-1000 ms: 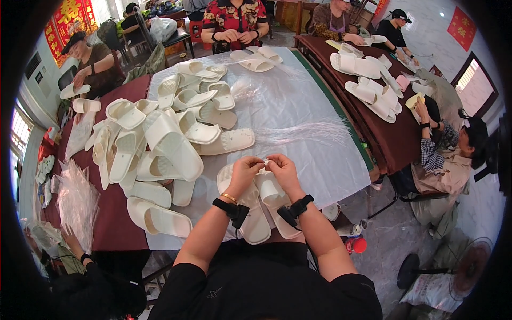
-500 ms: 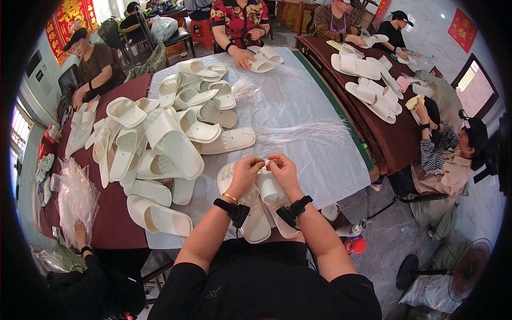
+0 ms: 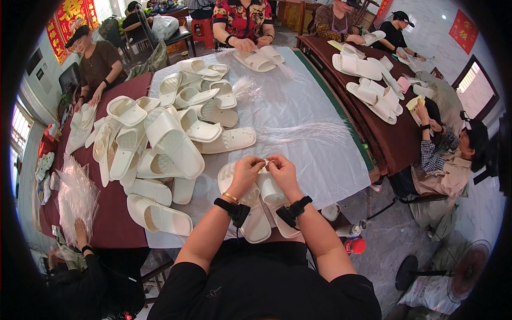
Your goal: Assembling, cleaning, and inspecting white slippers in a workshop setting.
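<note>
My left hand (image 3: 246, 173) and my right hand (image 3: 282, 172) meet fingertip to fingertip over a pair of cream slippers. Both are closed in a pinch at a tiny whitish bit between them, too small to make out. Beneath my left hand and wrist lies one slipper (image 3: 256, 225); the other slipper (image 3: 271, 193) is under my right hand, its strap close to my fingers. Just beyond my hands, a single slipper (image 3: 234, 140) lies beside a fan of thin clear strands (image 3: 309, 131). My fingers partly hide the pair's toe ends.
A heap of cream slippers (image 3: 170, 141) covers the white sheet (image 3: 320, 176) to my left. Clear plastic bags (image 3: 77, 194) lie at the table's left end. Across from me a co-worker's hands (image 3: 248, 45) touch another pair. A second table (image 3: 397, 141) with slippers stands at the right.
My hands stay almost still in the same pinch. Across the table, the co-worker's hands and slippers have shifted. The person at the far left now reaches onto slippers.
</note>
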A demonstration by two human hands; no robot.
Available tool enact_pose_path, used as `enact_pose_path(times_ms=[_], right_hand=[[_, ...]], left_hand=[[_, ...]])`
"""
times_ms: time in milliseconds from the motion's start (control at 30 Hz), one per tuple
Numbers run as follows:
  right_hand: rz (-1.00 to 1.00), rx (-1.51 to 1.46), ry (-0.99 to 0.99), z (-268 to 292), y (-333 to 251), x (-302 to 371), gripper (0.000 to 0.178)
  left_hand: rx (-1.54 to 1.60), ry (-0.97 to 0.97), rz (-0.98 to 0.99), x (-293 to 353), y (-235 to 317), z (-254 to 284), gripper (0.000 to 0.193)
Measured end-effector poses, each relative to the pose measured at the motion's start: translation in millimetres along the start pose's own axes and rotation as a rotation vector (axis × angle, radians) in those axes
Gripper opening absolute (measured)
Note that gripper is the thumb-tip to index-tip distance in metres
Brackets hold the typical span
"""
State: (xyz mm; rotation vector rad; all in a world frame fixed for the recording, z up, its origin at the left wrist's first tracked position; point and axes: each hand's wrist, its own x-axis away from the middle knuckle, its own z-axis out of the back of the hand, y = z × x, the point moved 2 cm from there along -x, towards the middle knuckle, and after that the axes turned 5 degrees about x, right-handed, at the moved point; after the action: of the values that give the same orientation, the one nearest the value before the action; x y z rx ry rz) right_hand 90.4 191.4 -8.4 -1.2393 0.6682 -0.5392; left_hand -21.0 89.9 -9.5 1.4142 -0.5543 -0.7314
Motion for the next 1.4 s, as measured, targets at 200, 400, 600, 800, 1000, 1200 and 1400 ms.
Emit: enact_pose_path(times_ms=[200, 400, 600, 800, 1000, 1200, 1400], right_hand=[[-0.006, 0.09, 0.026, 3, -3, 1, 0.013], [0.036, 0.137, 0.015, 0, -6, 0, 0.014], [0.137, 0.337, 0.019, 0, -2, -4, 0.015], [0.21, 0.547, -0.03, -3, 0, -5, 0.015], [-0.054, 0.142, 0.054, 5, 3, -5, 0.013], [-0.03, 0.088, 0.055, 5, 6, -8, 0.015], [-0.041, 0.221, -0.017, 4, 4, -7, 0.018]], left_hand=[[-0.036, -0.017, -0.006, 2, 9, -1, 0.017], [-0.071, -0.023, -0.023, 2, 2, 1, 0.015], [-0.176, -0.028, -0.103, 2, 7, -1, 0.013], [-0.307, -0.008, -0.205, 5, 6, -2, 0.011], [-0.221, 0.033, -0.201, 5, 12, -5, 0.011], [-0.205, 0.013, -0.195, 3, 13, -2, 0.011], [-0.205, 0.01, -0.204, 6, 16, -2, 0.008]])
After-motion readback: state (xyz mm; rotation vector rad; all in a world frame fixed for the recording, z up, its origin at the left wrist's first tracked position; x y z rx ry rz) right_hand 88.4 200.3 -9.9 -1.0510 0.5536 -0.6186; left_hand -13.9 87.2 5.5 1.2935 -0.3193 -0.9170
